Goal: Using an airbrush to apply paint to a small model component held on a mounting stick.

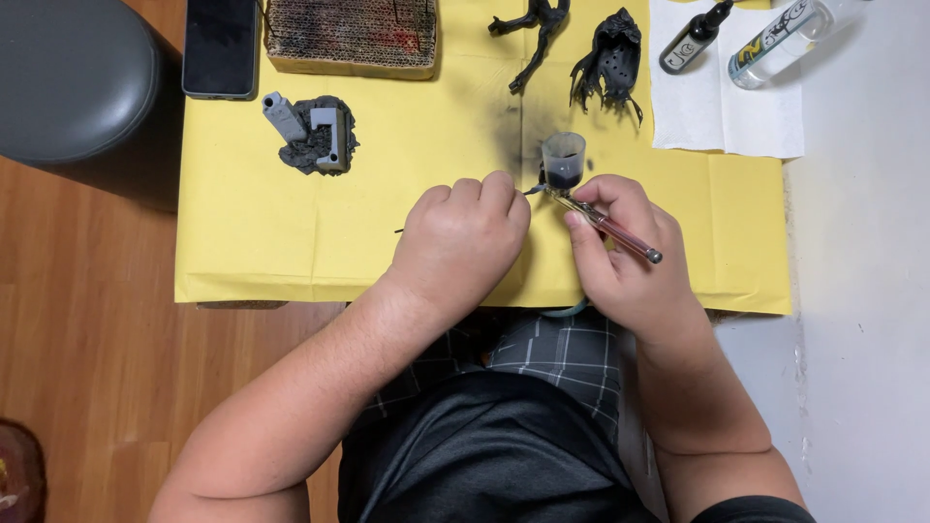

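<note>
My right hand (625, 257) grips a pink-bodied airbrush (608, 225) with a clear paint cup (563, 160) holding dark paint on top. My left hand (463, 242) is closed in a fist just left of the airbrush nozzle; a thin dark stick pokes out at its left side (399, 230), and what it carries is hidden by the fingers. Both hands hover over a yellow paper sheet (252, 232). Two black-painted miniature parts lie beyond: a twisted branch-like piece (535, 29) and a ragged winged piece (610, 60).
A grey miniature base with blocks (312, 134) lies left on the paper. A cardboard block (351, 34) and a dark phone (221, 46) sit at the back. A dark dropper bottle (693, 39) and a clear bottle (780, 41) rest on white tissue (727, 107). A grey stool (68, 77) stands left.
</note>
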